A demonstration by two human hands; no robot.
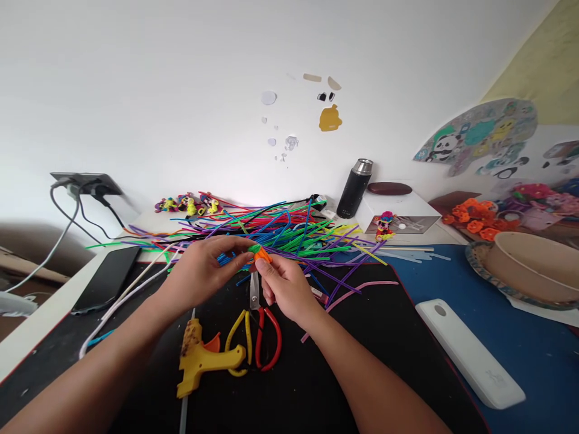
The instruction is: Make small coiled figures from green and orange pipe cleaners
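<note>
My left hand (201,268) and my right hand (287,286) meet over the middle of the black mat. Between them is a small orange and green pipe-cleaner piece (261,255). My right thumb and fingers press on its orange part, while my left thumb and fingertips pinch at the green end. Its lower side is hidden by my fingers. Just below lie scissors (254,295) with one yellow and one red handle loop, blades pointing away from me. A yellow glue gun (199,357) with an orange trigger lies left of the scissors, a glue stick coming out of its back.
Loose pipe cleaners (289,232) are heaped behind my hands. A phone (107,278) lies left; a white oblong case (470,352) lies right. A black flask (355,188), a white box (402,211) with a small figure, and a bowl (534,265) stand farther back. Several figures (190,205) sit back left.
</note>
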